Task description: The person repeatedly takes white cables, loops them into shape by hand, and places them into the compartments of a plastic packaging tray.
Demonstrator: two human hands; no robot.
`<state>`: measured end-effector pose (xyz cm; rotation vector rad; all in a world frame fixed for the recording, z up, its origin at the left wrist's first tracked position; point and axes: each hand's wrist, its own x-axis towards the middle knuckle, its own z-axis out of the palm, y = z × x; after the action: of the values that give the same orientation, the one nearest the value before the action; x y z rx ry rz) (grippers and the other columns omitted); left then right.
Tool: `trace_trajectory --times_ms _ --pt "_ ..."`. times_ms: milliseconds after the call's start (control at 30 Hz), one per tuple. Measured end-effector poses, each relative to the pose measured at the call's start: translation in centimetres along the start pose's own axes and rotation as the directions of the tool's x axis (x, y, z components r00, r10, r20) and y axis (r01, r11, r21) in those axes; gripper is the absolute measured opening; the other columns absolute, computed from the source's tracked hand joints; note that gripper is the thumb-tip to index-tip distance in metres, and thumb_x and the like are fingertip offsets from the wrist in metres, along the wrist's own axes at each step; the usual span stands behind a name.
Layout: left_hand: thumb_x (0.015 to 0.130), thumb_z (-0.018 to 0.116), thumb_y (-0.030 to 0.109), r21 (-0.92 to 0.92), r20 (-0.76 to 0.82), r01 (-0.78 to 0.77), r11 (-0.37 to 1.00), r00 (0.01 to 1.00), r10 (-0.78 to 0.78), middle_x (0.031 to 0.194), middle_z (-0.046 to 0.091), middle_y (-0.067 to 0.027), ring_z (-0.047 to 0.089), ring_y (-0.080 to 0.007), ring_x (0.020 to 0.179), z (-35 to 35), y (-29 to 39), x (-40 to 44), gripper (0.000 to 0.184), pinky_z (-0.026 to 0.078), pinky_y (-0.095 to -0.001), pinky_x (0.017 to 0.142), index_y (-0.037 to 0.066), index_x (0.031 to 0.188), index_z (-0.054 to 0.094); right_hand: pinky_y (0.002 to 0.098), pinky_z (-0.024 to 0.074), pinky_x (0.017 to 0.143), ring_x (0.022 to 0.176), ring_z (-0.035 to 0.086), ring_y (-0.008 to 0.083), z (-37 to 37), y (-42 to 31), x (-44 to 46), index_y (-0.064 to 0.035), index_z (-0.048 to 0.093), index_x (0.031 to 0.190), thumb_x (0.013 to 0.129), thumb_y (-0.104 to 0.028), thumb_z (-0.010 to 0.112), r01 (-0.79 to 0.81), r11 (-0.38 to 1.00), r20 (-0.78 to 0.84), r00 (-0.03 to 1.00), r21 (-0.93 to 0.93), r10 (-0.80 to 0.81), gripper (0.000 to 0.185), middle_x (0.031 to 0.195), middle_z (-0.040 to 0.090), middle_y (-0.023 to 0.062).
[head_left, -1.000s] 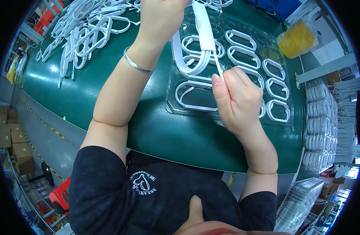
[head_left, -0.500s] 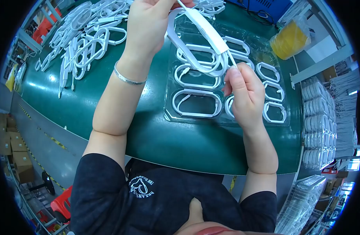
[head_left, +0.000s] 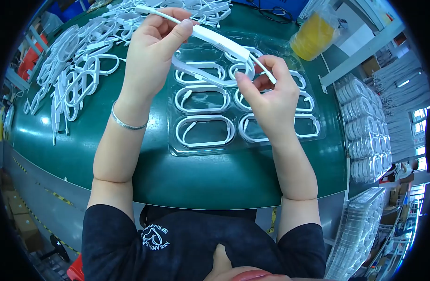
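**Q:** Identify the workpiece and its location.
**A:** One coiled cable, suspended between the left hand and the right hand. It is above the clear tray, which lies below and between the hands on the green table.

**Q:** Describe its appearance.
**A:** White, wound in several turns to a long, narrow loop with rounded ends. A flat white sleeve covers part of the upper side. Two straight leads leave the sleeve, one at each end. The lead past the left hand carries a thick white plug; the other ends in a slim tip at the right hand's fingers.

**Q:** State its orientation.
**A:** The long axis runs obliquely, from beside the left hand, farther from the body, to the right hand, nearer the body. The plug points outward, beyond the left hand and away from the right. The slim tip points back toward the wearer.

**Q:** State the condition of each hand.
**A:** Left: thumb and fingers pinched on the lead beside the sleeve. Right: thumb and curled fingers spaced around the near end of the loop; contact pressure cannot be told.

**Q:** List adjacent items.
**A:** Similar coils sit in the tray below both hands. A heap of white cables lies to the outer side of the left hand.
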<state>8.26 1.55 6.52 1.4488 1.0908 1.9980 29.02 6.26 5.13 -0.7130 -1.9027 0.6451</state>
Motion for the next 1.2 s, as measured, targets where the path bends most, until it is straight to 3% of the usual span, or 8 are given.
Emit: trace_trajectory --times_ms 333,400,533,600,733,800,933,1200 --pt "0.089 0.063 0.018 0.066 -0.06 -0.042 0.997 0.997 0.046 0.093 0.067 -0.0059 0.042 -0.0038 0.068 0.8 0.0 -0.5 0.019 0.033 -0.0177 0.062 0.003 0.101 0.061 0.019 0.0485 0.061 0.068 0.06 0.0064 -0.2 0.5 0.2 0.0031 0.06 0.099 0.078 -0.005 0.068 -0.09 0.99 0.033 0.996 0.106 0.087 0.024 0.083 0.064 0.0046" --pt "0.085 0.067 0.016 -0.024 -0.078 -0.007 1.0 0.997 0.005 0.084 0.064 -0.0031 0.055 -0.0071 0.073 0.8 -0.1 -0.4 0.021 0.042 -0.018 0.068 0.002 0.099 0.063 0.019 0.0487 0.062 0.07 0.06 0.0066 -0.2 0.7 0.2 0.0036 0.06 0.104 0.08 -0.004 0.066 -0.089 0.986 0.03 0.996 0.138 0.086 0.025 0.085 0.064 0.0047" --pt "0.086 0.067 0.018 -0.09 -0.043 0.068 0.994 0.996 -0.072 0.081 0.063 -0.0019 0.048 -0.0051 0.066 -0.3 -1.1 0.1 0.021 0.037 -0.0183 0.061 0.002 0.098 0.063 0.02 0.0494 0.068 0.076 0.061 0.0077 -0.5 1.1 0.5 0.0039 0.06 0.108 0.082 -0.002 0.065 -0.145 0.947 0.058 0.989 0.287 0.134 0.028 0.089 0.065 0.0048" --pt "0.086 0.066 0.019 -0.201 -0.067 0.115 0.973 0.989 -0.13 0.08 0.062 -0.0008 0.044 -0.0044 0.064 -0.3 -1.2 0.3 0.02 0.033 -0.0192 0.056 0.003 0.097 0.064 0.0217 0.0497 0.074 0.084 0.061 0.0093 -0.7 1.3 0.8 0.0036 0.06 0.11 0.082 -0.001 0.065 -0.176 0.865 0.116 0.984 0.469 0.137 0.029 0.092 0.065 0.0051" --pt "0.088 0.065 0.02 -0.299 -0.08 0.176 0.938 0.975 -0.209 0.081 0.061 -0.0006 0.045 -0.0048 0.067 -0.5 -1.1 0.4 0.02 0.033 -0.0188 0.057 0.003 0.097 0.064 0.0277 0.0518 0.078 0.086 0.061 0.014 -0.9 1.9 1.1 0.0017 0.055 0.119 0.082 -0.003 0.067 -0.258 0.752 0.221 0.963 0.606 0.152 0.04 0.099 0.063 0.0084" --pt "0.089 0.063 0.021 -0.416 -0.012 0.244 0.876 0.962 -0.273 0.084 0.061 -0.0011 0.045 -0.0044 0.067 -0.9 -1.3 0.5 0.021 0.033 -0.0182 0.056 0.002 0.097 0.063 0.0289 0.0521 0.078 0.087 0.061 0.0146 -1.0 1.8 1.0 0.0012 0.054 0.12 0.082 -0.005 0.068 -0.28 0.731 0.27 0.953 0.623 0.135 0.041 0.099 0.062 0.0083" --pt "0.091 0.061 0.022 -0.435 0.008 0.275 0.858 0.953 -0.301 0.084 0.06 -0.0007 0.044 -0.0039 0.067 -1.0 -1.5 0.6 0.022 0.033 -0.0175 0.055 0.002 0.099 0.063 0.0305 0.0526 0.077 0.089 0.058 0.0149 -1.3 1.6 0.9 -0.0001 0.053 0.12 0.082 -0.007 0.069 -0.357 0.656 0.411 0.909 0.665 0.078 0.042 0.098 0.06 0.0063" --pt "0.091 0.06 0.021 -0.49 0.05 0.28 0.826 0.955 -0.294 0.081 0.058 0.0003 0.046 -0.0039 0.068 -0.5 -1.1 0.3 0.021 0.034 -0.0167 0.055 0.001 0.099 0.062 0.0261 0.0488 0.077 0.087 0.056 0.0135 -1.7 2.1 1.1 0.0002 0.053 0.118 0.079 -0.012 0.073 -0.344 0.648 0.422 0.906 0.679 0.039 0.045 0.095 0.058 0.005"
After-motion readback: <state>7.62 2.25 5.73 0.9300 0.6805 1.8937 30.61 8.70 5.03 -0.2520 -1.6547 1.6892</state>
